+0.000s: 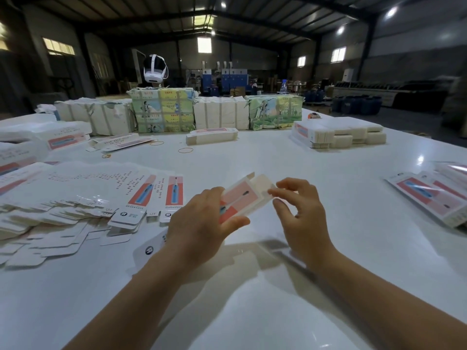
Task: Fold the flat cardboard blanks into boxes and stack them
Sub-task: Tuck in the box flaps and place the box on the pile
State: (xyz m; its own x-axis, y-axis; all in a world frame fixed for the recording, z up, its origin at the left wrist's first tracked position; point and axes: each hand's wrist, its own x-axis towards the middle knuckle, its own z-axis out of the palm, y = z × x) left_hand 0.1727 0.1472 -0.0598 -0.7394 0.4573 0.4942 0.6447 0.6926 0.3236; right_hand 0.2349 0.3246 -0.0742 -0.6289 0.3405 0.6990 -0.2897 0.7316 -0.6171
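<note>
1. Box (241, 198), pink and white, is being held above the table (328, 173) just in front of the near edge, between the two hands and clear of the surface; its far end flap is standing open.
2. Left hand (202, 223) is gripping the box's near end, thumb under its lower edge and fingers curled over the top.
3. Right hand (300, 213) is pinching the open flap with thumb and forefinger; the other fingers are curling loosely apart.
4. Blanks (83, 198) are lying fanned out flat toward the left edge, overlapping one another, a few printed with a pink panel.
5. Packs (434, 198) with pink fronts are lying at the right edge.
6. Rubber bands (185, 150) are lying loose near the table's middle.
7. Small pile (212, 135) of blanks is sitting beyond the bands, and a larger stack (338, 133) is sitting toward the far right corner.
8. Bundles (177, 109), strapped, are lining the far edge, some white, some in green printed wrap.
9. Headset (155, 69) is showing above the bundles.
</note>
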